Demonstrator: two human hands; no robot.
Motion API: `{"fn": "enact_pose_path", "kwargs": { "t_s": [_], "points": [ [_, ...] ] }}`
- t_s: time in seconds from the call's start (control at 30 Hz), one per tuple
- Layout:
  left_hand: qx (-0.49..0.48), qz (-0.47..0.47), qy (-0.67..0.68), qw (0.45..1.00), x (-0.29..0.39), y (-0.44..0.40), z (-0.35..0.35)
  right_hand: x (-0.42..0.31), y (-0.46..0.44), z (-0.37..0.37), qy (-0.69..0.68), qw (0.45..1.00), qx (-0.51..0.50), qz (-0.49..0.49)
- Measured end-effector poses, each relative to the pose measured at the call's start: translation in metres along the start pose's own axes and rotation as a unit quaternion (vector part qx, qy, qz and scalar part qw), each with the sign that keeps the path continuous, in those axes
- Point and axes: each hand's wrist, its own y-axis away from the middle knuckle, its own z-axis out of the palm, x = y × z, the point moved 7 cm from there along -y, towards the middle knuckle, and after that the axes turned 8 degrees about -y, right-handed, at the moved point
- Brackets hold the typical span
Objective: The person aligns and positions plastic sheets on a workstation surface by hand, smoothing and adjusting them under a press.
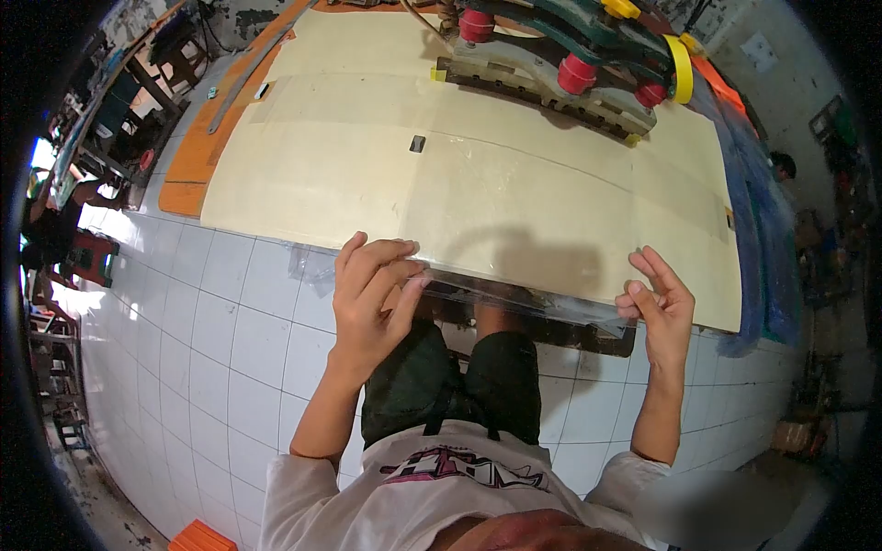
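Clear plastic film [588,313] lay along the 6 o'clock edge of the pale yellow board [312,165]. The left hand [372,289], at 7 o'clock, pinched one end between thumb and fingers; the right hand [663,298], at 4 o'clock, pinched the other. The machine [528,61] stood at 1 o'clock.

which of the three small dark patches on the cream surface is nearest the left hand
The middle patch, well inside the cream surface; the left patch and right patch sit by its edges.
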Motion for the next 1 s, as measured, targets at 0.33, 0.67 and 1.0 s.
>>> {"fn": "enact_pose_path", "kwargs": {
  "t_s": [0.33,0.67,1.0],
  "points": [
    [0.01,0.0,0.012,1.0,-0.003,-0.007,0.002,-0.002,-0.01,0.002,0.005,1.0,-0.01,0.0],
    [-0.12,0.089,-0.014,0.989,-0.009,-0.128,0.003,-0.025,-0.083,0.005,0.03,0.986,-0.126,0.103],
    [-0.254,0.154,0.085,0.951,-0.104,-0.198,0.104,-0.004,-0.162,0.001,0.09,0.968,-0.193,0.133]
  ]
}}
